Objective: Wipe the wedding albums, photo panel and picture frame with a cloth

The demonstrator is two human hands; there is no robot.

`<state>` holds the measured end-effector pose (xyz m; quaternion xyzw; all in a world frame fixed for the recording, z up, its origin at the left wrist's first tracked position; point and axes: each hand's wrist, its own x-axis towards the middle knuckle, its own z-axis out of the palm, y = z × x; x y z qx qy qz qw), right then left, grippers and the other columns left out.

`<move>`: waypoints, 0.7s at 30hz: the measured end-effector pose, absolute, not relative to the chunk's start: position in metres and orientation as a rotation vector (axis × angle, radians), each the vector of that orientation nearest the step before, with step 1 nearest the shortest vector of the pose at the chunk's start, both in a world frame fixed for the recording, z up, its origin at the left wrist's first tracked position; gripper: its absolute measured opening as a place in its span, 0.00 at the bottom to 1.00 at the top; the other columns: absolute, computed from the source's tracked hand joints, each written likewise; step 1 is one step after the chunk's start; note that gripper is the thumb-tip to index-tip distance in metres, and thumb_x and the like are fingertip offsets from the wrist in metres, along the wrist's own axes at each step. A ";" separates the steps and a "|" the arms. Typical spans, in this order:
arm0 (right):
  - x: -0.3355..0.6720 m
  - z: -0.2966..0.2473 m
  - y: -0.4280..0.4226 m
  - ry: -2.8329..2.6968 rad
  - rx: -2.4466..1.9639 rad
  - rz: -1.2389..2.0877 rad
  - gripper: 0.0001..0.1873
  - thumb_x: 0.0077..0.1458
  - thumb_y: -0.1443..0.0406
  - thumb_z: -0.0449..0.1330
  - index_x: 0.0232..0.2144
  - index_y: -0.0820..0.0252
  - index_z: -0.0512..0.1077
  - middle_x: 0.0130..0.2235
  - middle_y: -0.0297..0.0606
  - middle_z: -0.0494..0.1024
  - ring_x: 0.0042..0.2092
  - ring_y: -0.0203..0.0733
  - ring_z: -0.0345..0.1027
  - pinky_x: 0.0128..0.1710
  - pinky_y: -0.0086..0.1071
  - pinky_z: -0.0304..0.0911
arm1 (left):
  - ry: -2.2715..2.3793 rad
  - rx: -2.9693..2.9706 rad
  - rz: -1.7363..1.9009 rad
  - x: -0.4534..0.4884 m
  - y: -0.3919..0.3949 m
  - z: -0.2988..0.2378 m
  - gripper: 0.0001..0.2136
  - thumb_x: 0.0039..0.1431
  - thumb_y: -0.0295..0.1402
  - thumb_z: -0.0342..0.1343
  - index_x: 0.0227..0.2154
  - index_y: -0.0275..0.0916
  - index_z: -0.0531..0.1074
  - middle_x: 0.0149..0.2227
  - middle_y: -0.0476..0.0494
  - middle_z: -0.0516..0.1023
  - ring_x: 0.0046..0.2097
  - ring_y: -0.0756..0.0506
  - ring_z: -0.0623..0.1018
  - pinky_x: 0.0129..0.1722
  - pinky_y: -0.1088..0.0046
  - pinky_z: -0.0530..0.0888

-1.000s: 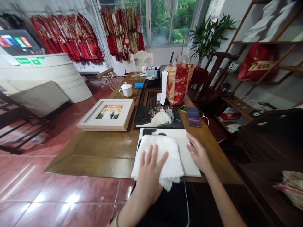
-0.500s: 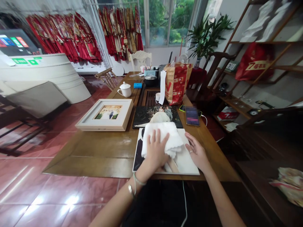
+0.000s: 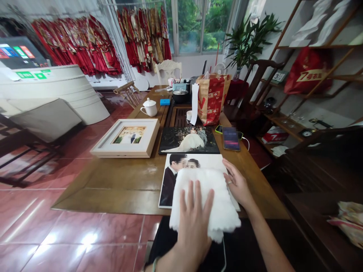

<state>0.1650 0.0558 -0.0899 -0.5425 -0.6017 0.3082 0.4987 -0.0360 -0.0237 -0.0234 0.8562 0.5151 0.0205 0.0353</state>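
A white cloth (image 3: 221,204) lies over the lower part of a wedding photo panel (image 3: 166,187) and hangs past its near edge. My left hand (image 3: 194,215) rests flat on the cloth, fingers spread. At the panel's right edge, my right hand (image 3: 237,183) steadies it, fingers stretched along the side; a ring shows on one finger. Beyond this panel lies a darker wedding photo panel (image 3: 170,138), its couple in full view. A pale framed photo (image 3: 153,143) sits to the left on the table.
The wooden table (image 3: 113,185) also bears a lidded white cup (image 3: 149,108), a blue box (image 3: 165,102), a red and brown paper bag (image 3: 211,102) and a phone (image 3: 230,139) with a white cable. A wooden chair (image 3: 129,94) stands beyond its left side.
My left hand has drawn the white cloth toward me, down over the panel's near edge. The couple's heads on the panel now show. My right hand has stayed at the right edge.
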 end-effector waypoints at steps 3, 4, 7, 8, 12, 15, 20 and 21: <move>0.164 -0.087 0.054 -1.461 -1.316 0.740 0.23 0.60 0.59 0.51 0.57 0.52 0.61 0.64 0.44 0.57 0.65 0.47 0.51 0.60 0.46 0.55 | 1.551 2.623 0.108 -0.038 -0.040 -0.028 0.52 0.42 0.48 0.64 0.66 0.46 0.39 0.67 0.28 0.37 0.66 0.27 0.36 0.59 0.39 0.47; 0.164 -0.087 0.054 -1.458 -1.319 0.742 0.23 0.60 0.59 0.51 0.57 0.52 0.61 0.64 0.44 0.57 0.65 0.47 0.51 0.60 0.46 0.56 | 1.546 2.615 0.113 -0.037 -0.038 -0.028 0.52 0.42 0.48 0.64 0.66 0.46 0.39 0.67 0.27 0.37 0.66 0.27 0.36 0.59 0.39 0.47; 0.164 -0.085 0.054 -1.447 -1.304 0.768 0.24 0.59 0.60 0.51 0.58 0.51 0.61 0.64 0.43 0.57 0.65 0.47 0.51 0.59 0.45 0.57 | 1.545 2.594 0.116 -0.030 -0.017 -0.022 0.50 0.43 0.46 0.64 0.65 0.49 0.40 0.67 0.27 0.38 0.66 0.26 0.37 0.58 0.39 0.49; 0.165 -0.085 0.054 -1.447 -1.288 0.774 0.25 0.58 0.60 0.52 0.58 0.51 0.61 0.64 0.43 0.58 0.64 0.47 0.52 0.59 0.45 0.57 | 1.565 2.589 0.119 -0.025 -0.006 -0.019 0.50 0.43 0.46 0.65 0.65 0.50 0.41 0.67 0.28 0.39 0.66 0.26 0.37 0.58 0.39 0.50; 0.165 -0.086 0.055 -1.460 -1.267 0.694 0.28 0.53 0.65 0.55 0.57 0.52 0.62 0.62 0.41 0.63 0.63 0.48 0.56 0.61 0.45 0.55 | 1.657 2.587 0.088 -0.003 0.040 -0.010 0.47 0.45 0.48 0.65 0.65 0.51 0.44 0.67 0.30 0.45 0.65 0.23 0.42 0.57 0.39 0.52; 0.165 -0.090 0.057 -1.428 -1.322 0.638 0.28 0.53 0.68 0.53 0.58 0.52 0.62 0.59 0.40 0.67 0.60 0.47 0.60 0.61 0.47 0.54 | 1.704 2.592 0.055 0.011 0.070 -0.009 0.43 0.48 0.48 0.63 0.64 0.49 0.48 0.66 0.30 0.47 0.65 0.24 0.45 0.57 0.41 0.53; 0.165 -0.092 0.058 -1.420 -1.322 0.649 0.30 0.53 0.70 0.52 0.59 0.51 0.60 0.60 0.39 0.67 0.60 0.46 0.60 0.61 0.46 0.54 | 1.710 2.612 0.098 0.013 0.077 -0.010 0.41 0.50 0.47 0.62 0.64 0.49 0.50 0.66 0.30 0.47 0.65 0.25 0.46 0.58 0.41 0.52; 0.165 -0.091 0.057 -1.429 -1.314 0.642 0.31 0.52 0.70 0.53 0.59 0.52 0.60 0.60 0.39 0.66 0.61 0.46 0.59 0.61 0.46 0.53 | 1.682 2.625 0.105 0.010 0.070 -0.011 0.41 0.49 0.47 0.63 0.64 0.49 0.50 0.66 0.30 0.47 0.65 0.25 0.46 0.58 0.41 0.52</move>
